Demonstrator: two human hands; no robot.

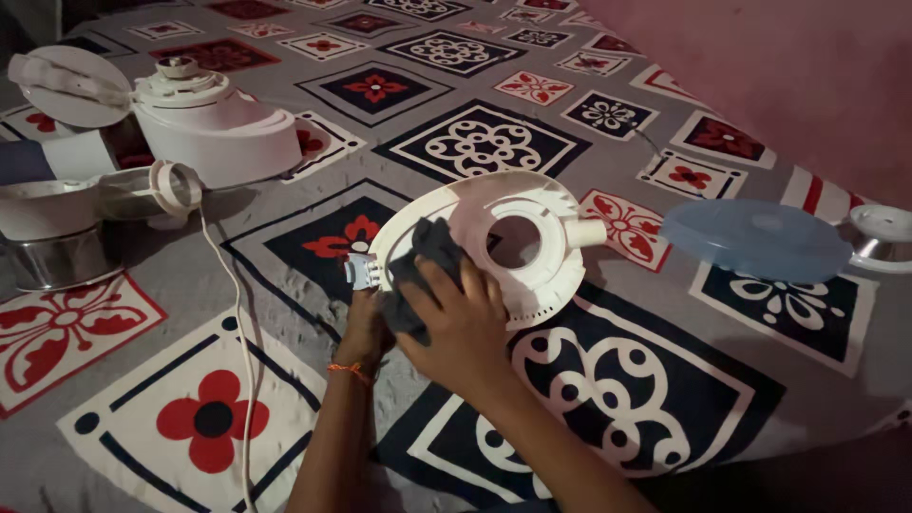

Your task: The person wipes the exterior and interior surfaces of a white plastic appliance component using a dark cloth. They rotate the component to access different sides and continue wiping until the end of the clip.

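Note:
A round white plastic appliance cover [532,204] with a central hole and a short spout is tilted up off the patterned sheet. My left hand [366,318], with an orange thread at the wrist, grips the cover's lower left edge from beneath. My right hand [461,318] presses a dark grey cloth [427,252] against the cover's face, fingers closed over the cloth.
A white appliance base [218,119] stands at the upper left, its white cord [237,342] trailing toward me. Steel bowls [57,256] and a clear jar [142,190] sit at the left. A blue translucent lid [755,237] and a white-rimmed vessel [883,237] lie at the right.

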